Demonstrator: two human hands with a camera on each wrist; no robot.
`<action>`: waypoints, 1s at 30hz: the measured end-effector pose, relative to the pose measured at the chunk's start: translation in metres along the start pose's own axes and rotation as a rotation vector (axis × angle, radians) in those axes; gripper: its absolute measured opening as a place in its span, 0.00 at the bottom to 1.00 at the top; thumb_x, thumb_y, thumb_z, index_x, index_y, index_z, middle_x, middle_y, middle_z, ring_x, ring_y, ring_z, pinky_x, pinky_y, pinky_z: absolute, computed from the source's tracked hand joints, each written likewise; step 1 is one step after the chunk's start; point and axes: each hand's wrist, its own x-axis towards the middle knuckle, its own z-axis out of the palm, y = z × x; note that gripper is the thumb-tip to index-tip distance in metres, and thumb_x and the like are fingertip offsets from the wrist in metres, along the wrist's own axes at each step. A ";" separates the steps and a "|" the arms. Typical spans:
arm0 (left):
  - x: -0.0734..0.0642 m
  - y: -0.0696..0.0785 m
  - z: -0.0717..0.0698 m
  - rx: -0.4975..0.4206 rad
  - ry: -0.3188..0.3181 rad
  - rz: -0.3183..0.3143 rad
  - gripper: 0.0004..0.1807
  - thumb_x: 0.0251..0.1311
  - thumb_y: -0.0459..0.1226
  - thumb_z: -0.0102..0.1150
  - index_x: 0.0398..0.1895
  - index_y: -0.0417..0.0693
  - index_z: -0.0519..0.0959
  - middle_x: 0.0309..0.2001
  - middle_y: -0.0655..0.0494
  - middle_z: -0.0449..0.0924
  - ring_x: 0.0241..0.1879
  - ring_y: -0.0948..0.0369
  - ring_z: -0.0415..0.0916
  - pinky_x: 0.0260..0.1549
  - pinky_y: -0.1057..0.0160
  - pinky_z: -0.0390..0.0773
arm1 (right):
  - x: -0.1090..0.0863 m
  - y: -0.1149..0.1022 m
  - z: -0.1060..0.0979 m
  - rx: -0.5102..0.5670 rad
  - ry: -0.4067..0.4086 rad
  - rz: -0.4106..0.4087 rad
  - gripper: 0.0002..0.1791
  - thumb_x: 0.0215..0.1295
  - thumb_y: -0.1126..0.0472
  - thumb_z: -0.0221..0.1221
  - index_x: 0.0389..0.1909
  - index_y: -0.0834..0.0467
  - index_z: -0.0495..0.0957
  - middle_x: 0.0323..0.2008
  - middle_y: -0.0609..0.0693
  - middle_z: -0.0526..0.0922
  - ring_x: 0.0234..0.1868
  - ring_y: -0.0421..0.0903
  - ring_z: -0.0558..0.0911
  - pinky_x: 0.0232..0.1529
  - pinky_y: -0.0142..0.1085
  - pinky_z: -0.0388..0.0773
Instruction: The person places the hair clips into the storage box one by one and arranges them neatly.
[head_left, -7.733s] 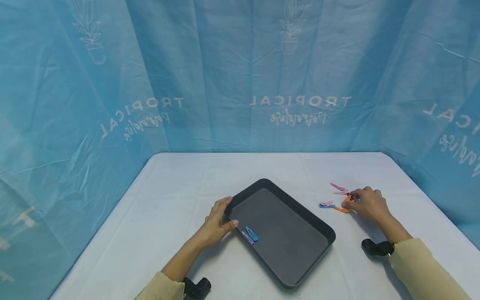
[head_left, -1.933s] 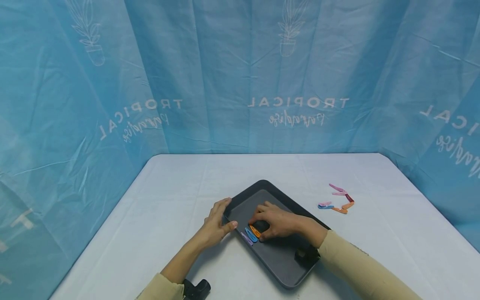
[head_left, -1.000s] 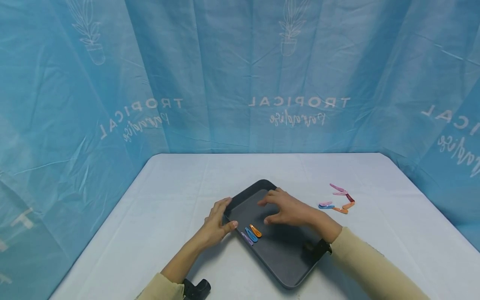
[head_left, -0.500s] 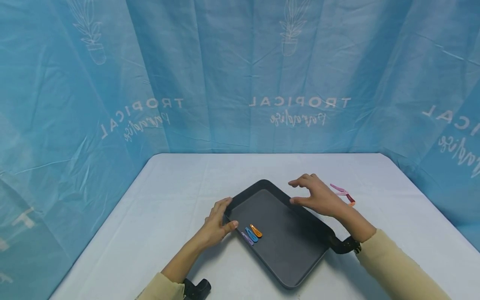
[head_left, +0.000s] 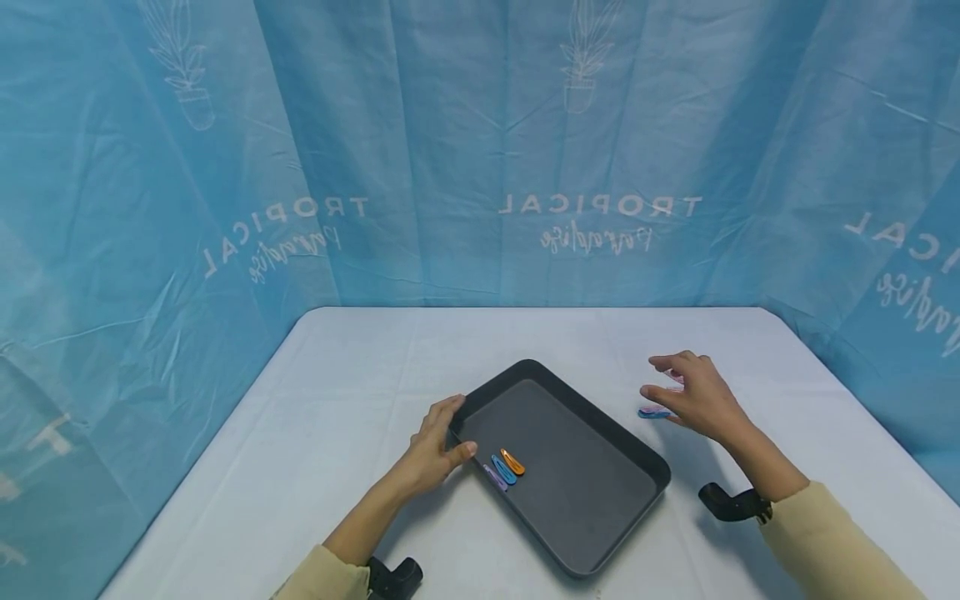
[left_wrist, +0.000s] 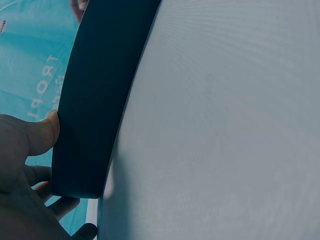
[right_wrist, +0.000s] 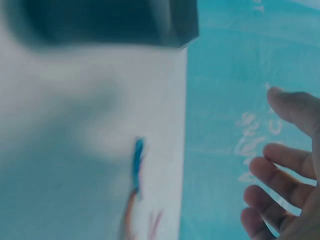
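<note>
A dark grey tray [head_left: 577, 458] lies slanted on the white table. My left hand [head_left: 431, 454] holds its left corner, the thumb against one side and the fingers along the other. Inside, near that corner, a purple hair clip [head_left: 495, 477], a blue hair clip [head_left: 503, 469] and an orange hair clip [head_left: 512, 462] lie side by side. Right of the tray, my right hand [head_left: 701, 396] hovers over the loose clips, thumb and fingers spread with nothing between them. It hides most of them; a blue clip [head_left: 654, 413] shows beneath, and an orange clip [right_wrist: 128, 215] appears in the right wrist view.
The white-covered table [head_left: 375, 358] extends around the tray. Blue curtains [head_left: 450, 167] with printed lettering hang along its back and sides. A black wrist camera [head_left: 731, 502] sits on my right wrist, another black camera [head_left: 395, 577] on my left.
My right hand lined up the orange clip beside the blue one in the tray, let go, and moved back right over the loose clips. My left hand has stayed at the corner.
</note>
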 end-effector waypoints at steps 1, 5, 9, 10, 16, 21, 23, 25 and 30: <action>0.000 0.000 0.000 0.000 0.000 0.001 0.39 0.61 0.39 0.58 0.72 0.42 0.53 0.71 0.42 0.51 0.72 0.40 0.46 0.60 0.25 0.38 | -0.002 0.004 0.000 -0.005 0.012 0.016 0.30 0.57 0.51 0.65 0.57 0.64 0.74 0.52 0.65 0.75 0.50 0.60 0.70 0.42 0.53 0.74; 0.001 0.000 0.000 0.002 -0.002 0.003 0.39 0.61 0.39 0.58 0.72 0.42 0.53 0.71 0.42 0.51 0.72 0.40 0.46 0.60 0.25 0.38 | -0.008 0.021 0.000 -0.035 0.056 0.068 0.31 0.56 0.50 0.65 0.56 0.65 0.73 0.50 0.68 0.76 0.46 0.60 0.69 0.37 0.47 0.71; 0.001 0.000 0.001 0.006 0.002 0.004 0.39 0.61 0.38 0.58 0.72 0.42 0.53 0.71 0.42 0.51 0.72 0.41 0.47 0.60 0.25 0.39 | -0.012 0.037 0.003 -0.062 0.072 0.129 0.31 0.57 0.51 0.64 0.56 0.67 0.72 0.50 0.69 0.74 0.46 0.61 0.68 0.35 0.45 0.67; 0.001 0.000 0.001 0.007 0.003 0.003 0.39 0.61 0.38 0.58 0.72 0.42 0.53 0.71 0.42 0.52 0.72 0.41 0.47 0.60 0.25 0.39 | -0.013 0.040 0.003 -0.073 0.069 0.149 0.31 0.57 0.51 0.64 0.56 0.68 0.72 0.50 0.70 0.74 0.46 0.61 0.67 0.35 0.45 0.68; 0.000 0.001 0.001 0.008 0.001 0.004 0.39 0.60 0.38 0.59 0.72 0.42 0.53 0.71 0.41 0.52 0.71 0.40 0.47 0.59 0.25 0.40 | -0.015 0.053 0.008 -0.115 0.058 0.244 0.33 0.57 0.50 0.64 0.56 0.69 0.70 0.50 0.71 0.72 0.46 0.64 0.66 0.37 0.51 0.69; 0.001 0.000 0.001 0.009 0.004 0.001 0.38 0.61 0.38 0.59 0.72 0.42 0.54 0.71 0.42 0.52 0.71 0.41 0.47 0.60 0.25 0.40 | -0.018 0.060 0.008 -0.126 0.038 0.284 0.36 0.57 0.48 0.64 0.56 0.71 0.69 0.48 0.71 0.73 0.45 0.65 0.66 0.36 0.50 0.68; 0.001 0.000 0.000 0.009 0.004 -0.003 0.38 0.61 0.38 0.58 0.72 0.43 0.54 0.71 0.43 0.52 0.72 0.42 0.47 0.60 0.26 0.40 | -0.019 0.063 0.008 -0.124 0.027 0.295 0.36 0.56 0.47 0.64 0.56 0.72 0.69 0.47 0.72 0.73 0.45 0.65 0.66 0.35 0.50 0.68; 0.001 0.000 0.000 0.012 0.003 -0.001 0.38 0.61 0.39 0.58 0.72 0.42 0.53 0.71 0.43 0.51 0.72 0.41 0.47 0.60 0.25 0.40 | -0.020 0.065 0.008 -0.121 0.010 0.306 0.37 0.56 0.46 0.64 0.55 0.72 0.70 0.47 0.73 0.73 0.45 0.66 0.66 0.35 0.50 0.68; 0.000 0.001 0.000 0.002 -0.005 -0.003 0.38 0.61 0.39 0.58 0.72 0.42 0.53 0.71 0.43 0.51 0.72 0.41 0.46 0.60 0.25 0.39 | -0.023 0.072 0.009 -0.117 -0.051 0.360 0.40 0.54 0.44 0.64 0.55 0.73 0.69 0.49 0.75 0.71 0.47 0.69 0.65 0.37 0.52 0.67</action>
